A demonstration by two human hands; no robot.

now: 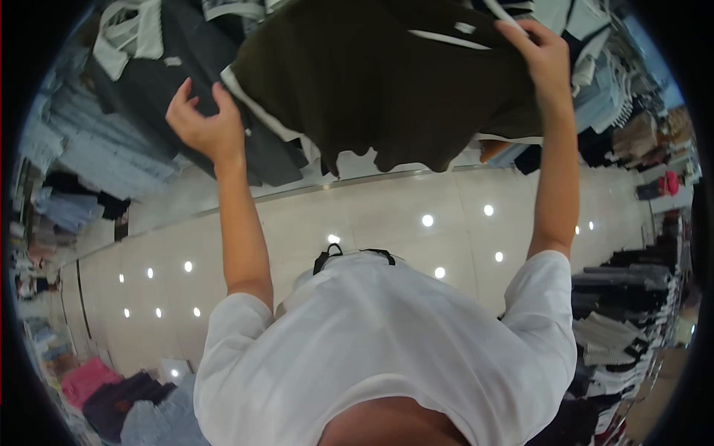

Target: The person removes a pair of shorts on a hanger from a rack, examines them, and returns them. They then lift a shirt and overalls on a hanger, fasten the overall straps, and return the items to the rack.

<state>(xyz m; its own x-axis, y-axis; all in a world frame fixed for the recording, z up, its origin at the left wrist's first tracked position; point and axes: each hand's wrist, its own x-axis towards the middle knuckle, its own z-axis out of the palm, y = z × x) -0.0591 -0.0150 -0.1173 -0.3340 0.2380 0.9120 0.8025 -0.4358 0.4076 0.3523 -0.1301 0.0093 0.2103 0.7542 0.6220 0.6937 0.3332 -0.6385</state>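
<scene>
— While both arms are raised, what do you see in the hands?

— I see the right hand (539, 52) pinching the top edge of a dark olive shirt (379, 82), fingers closed on the cloth beside a thin white stripe. The left hand (204, 123) is spread wide, fingers curled loosely, just beside the shirt's white-trimmed sleeve; I cannot tell whether it touches.

— Where does the shirt hang?

— High in front of me, above the pale floor (357, 215), its soft matte fabric draping in folds with a wavy lower hem.

— And around it?

— Glossy tiles mirror round ceiling lights. Grey and blue garments (97, 141) crowd the left; folded striped stacks (617, 320) fill shelves on the right. My white tee (387, 342) looks smooth, with a black strap (327, 256) at its front.
</scene>
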